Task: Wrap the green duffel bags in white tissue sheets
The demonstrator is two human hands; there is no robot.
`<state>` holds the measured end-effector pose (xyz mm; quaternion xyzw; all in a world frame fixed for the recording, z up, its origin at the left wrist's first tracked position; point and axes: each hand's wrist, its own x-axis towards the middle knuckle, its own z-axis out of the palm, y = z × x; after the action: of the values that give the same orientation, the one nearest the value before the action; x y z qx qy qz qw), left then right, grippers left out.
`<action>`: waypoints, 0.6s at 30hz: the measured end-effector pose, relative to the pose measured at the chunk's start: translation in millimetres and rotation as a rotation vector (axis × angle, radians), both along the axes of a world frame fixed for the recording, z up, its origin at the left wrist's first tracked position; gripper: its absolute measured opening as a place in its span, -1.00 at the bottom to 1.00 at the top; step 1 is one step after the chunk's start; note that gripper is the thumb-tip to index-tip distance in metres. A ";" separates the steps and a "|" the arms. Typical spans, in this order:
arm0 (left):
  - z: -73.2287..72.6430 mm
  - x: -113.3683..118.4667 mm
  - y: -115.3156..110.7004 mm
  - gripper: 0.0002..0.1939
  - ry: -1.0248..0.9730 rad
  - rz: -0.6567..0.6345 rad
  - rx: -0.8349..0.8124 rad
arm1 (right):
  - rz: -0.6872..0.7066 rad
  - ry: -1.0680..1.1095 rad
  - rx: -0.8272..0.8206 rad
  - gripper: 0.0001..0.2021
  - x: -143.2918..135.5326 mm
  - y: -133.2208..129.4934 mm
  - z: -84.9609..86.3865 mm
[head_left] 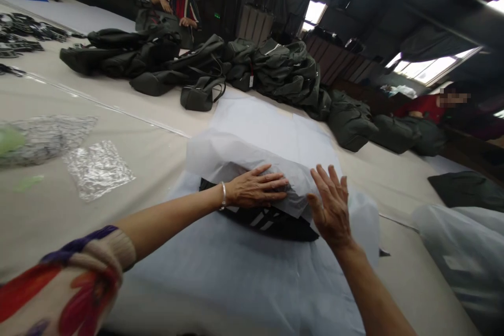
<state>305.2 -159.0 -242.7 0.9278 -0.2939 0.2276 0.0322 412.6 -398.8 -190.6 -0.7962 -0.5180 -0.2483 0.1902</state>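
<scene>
A black item with pale stripes (271,223) lies in front of me, partly covered by white tissue paper (220,152). My left hand (258,188), with a bracelet at the wrist, rests flat on the paper over the item, its fingers stretched toward the right. At the paper's right side is my right hand (331,205), raised with its fingers spread and nothing held in it. Beneath the item spreads a translucent white sheet (236,268). How much of the black item lies under the paper is hidden.
Dark green bags (279,68) are heaped along the far side of the table (157,163). Crumpled clear plastic (98,168) lies at the left. A plastic-wrapped bundle (464,257) sits at the right. Two people (183,8) are beyond the bags.
</scene>
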 end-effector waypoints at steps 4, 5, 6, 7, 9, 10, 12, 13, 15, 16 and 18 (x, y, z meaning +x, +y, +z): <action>-0.6 -11.6 -6.0 -0.53 -0.002 0.004 -0.049 | 0.071 -0.061 -0.212 -0.48 15.9 25.6 -26.0; -1.9 -22.0 -6.8 -0.55 -0.005 0.013 -0.084 | 0.068 -0.079 -0.230 -0.48 17.3 27.2 -32.9; -4.7 -37.0 -7.9 -0.59 -0.004 0.032 -0.140 | 0.058 -0.092 -0.235 -0.48 18.2 28.0 -38.0; -9.4 -57.3 -10.1 -0.64 0.010 0.073 -0.221 | 0.047 -0.101 -0.232 -0.48 18.7 28.3 -41.4; -26.0 -113.3 -21.4 -0.75 0.106 0.248 -0.475 | 0.040 -0.113 -0.217 -0.46 19.2 28.9 -43.6; -38.0 -147.4 -32.1 -0.76 0.191 0.389 -0.657 | 0.045 -0.118 -0.207 -0.46 19.3 29.3 -43.5; -67.2 -220.5 -65.0 -0.67 0.425 0.834 -1.149 | 0.056 -0.122 -0.178 -0.45 19.4 30.0 -43.1; -83.2 -256.0 -86.9 -0.63 0.523 1.087 -1.445 | 0.063 -0.121 -0.164 -0.44 19.5 30.1 -43.3; -115.2 -316.1 -137.8 -0.48 0.616 1.311 -1.590 | 0.077 -0.110 -0.142 -0.44 20.1 29.8 -44.7; -130.8 -338.1 -164.6 -0.42 0.671 1.374 -1.658 | 0.083 -0.102 -0.136 -0.44 20.5 29.4 -45.8; -161.1 -362.9 -214.1 -0.39 0.678 1.455 -1.982 | 0.089 -0.083 -0.126 -0.45 21.3 28.7 -47.9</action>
<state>-57.7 -373.1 -403.8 0.4647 0.5982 0.0663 0.6495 433.9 -370.1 -238.6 -0.7719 -0.5747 -0.2394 0.1289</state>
